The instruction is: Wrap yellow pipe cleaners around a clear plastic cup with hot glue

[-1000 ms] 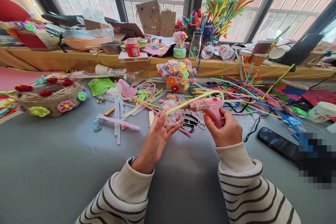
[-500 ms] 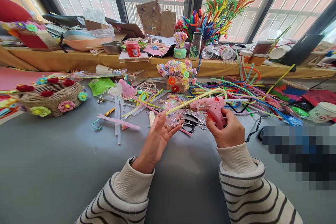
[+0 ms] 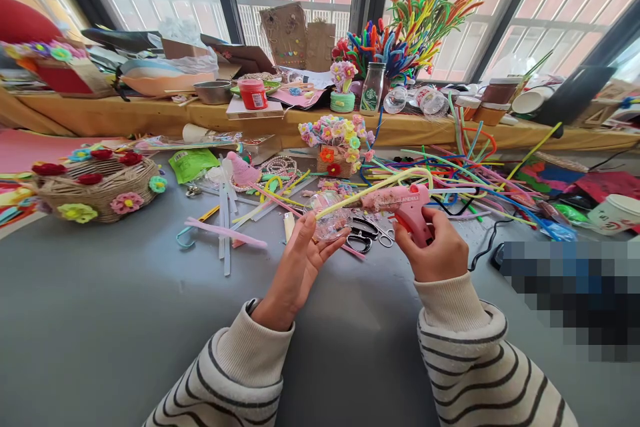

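My left hand [image 3: 300, 260] is closed around a clear plastic cup [image 3: 333, 221], held tilted above the table. A yellow pipe cleaner [image 3: 376, 184] runs from under the left thumb, along the cup and over to the right, its far end bent down. My right hand [image 3: 437, 247] grips a pink glue gun [image 3: 400, 201] by its handle, fingers near the red trigger. The gun's nozzle points left, close to the cup; whether it touches cannot be made out. A pale glue stick [image 3: 453, 191] sticks out of the gun's back.
Black-handled scissors [image 3: 362, 235] lie behind my hands. A twine basket with flowers [image 3: 103, 187] stands left, near clear glue sticks [image 3: 225, 233]. A small flower pot [image 3: 336, 157] stands at the back. Many pipe cleaners [image 3: 480, 177] are heaped right, with a black cable [image 3: 485, 247].
My right hand and the glue gun have shifted very slightly to the right. The left hand, cup and pipe cleaner stay in place.
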`<action>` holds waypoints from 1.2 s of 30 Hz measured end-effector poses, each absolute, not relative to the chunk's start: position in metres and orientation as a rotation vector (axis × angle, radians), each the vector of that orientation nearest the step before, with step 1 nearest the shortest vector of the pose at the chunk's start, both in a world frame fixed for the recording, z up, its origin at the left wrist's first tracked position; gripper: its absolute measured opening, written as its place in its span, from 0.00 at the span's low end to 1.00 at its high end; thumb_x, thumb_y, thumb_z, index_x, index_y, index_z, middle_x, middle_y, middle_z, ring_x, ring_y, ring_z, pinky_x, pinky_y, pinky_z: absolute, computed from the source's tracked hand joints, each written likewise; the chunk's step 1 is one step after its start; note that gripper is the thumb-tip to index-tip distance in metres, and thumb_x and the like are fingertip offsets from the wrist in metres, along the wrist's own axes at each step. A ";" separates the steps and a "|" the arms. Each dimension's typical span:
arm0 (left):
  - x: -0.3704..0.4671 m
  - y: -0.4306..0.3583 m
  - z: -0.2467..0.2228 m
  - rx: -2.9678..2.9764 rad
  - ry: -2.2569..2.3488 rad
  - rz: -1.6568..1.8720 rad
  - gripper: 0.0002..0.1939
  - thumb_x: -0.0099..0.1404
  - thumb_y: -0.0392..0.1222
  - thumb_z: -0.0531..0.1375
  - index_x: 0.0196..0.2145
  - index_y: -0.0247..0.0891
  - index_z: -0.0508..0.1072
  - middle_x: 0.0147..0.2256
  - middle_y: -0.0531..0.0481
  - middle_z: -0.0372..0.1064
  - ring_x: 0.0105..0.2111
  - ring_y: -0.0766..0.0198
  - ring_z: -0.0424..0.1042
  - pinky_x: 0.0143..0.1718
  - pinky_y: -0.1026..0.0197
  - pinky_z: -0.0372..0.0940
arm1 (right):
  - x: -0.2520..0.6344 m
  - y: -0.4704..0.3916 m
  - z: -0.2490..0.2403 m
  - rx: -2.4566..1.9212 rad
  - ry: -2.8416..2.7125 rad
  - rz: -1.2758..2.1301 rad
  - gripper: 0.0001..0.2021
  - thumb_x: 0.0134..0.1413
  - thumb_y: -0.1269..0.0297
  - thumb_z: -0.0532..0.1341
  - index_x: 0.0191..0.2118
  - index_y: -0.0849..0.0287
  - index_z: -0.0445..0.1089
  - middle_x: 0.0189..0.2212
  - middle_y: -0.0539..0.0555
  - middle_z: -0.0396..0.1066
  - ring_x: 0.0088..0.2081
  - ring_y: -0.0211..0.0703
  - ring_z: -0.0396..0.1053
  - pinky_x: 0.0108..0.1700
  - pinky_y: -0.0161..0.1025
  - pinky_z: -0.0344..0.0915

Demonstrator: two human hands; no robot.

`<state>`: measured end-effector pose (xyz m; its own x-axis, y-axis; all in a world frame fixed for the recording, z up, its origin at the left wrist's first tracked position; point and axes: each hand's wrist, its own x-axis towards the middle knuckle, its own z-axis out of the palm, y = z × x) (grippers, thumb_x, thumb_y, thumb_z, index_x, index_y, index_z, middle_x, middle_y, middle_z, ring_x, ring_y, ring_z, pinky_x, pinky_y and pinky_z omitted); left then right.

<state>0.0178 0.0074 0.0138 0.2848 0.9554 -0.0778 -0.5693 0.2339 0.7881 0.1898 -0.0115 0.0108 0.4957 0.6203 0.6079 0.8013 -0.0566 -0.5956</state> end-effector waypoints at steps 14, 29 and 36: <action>0.018 0.008 0.015 0.712 0.637 1.172 0.23 0.59 0.48 0.52 0.50 0.41 0.53 0.50 0.41 0.61 0.44 0.57 0.68 0.47 0.57 0.61 | 0.194 -0.013 0.009 -1.779 -1.183 -0.257 0.22 0.36 0.51 0.59 0.35 0.63 0.67 0.25 0.55 0.70 0.20 0.38 0.61 0.26 0.37 0.61; 0.018 0.008 0.015 0.724 0.622 1.180 0.21 0.59 0.48 0.51 0.49 0.39 0.56 0.46 0.42 0.65 0.43 0.57 0.68 0.47 0.57 0.61 | 0.192 -0.015 0.013 -1.760 -1.184 -0.225 0.19 0.37 0.53 0.58 0.34 0.62 0.67 0.24 0.53 0.69 0.19 0.37 0.60 0.25 0.37 0.61; 0.018 0.008 0.015 0.739 0.615 1.188 0.19 0.60 0.48 0.50 0.48 0.39 0.57 0.46 0.42 0.65 0.44 0.57 0.68 0.46 0.59 0.62 | 0.194 -0.015 0.012 -1.767 -1.197 -0.233 0.20 0.38 0.54 0.58 0.35 0.64 0.67 0.25 0.54 0.70 0.20 0.37 0.60 0.25 0.37 0.61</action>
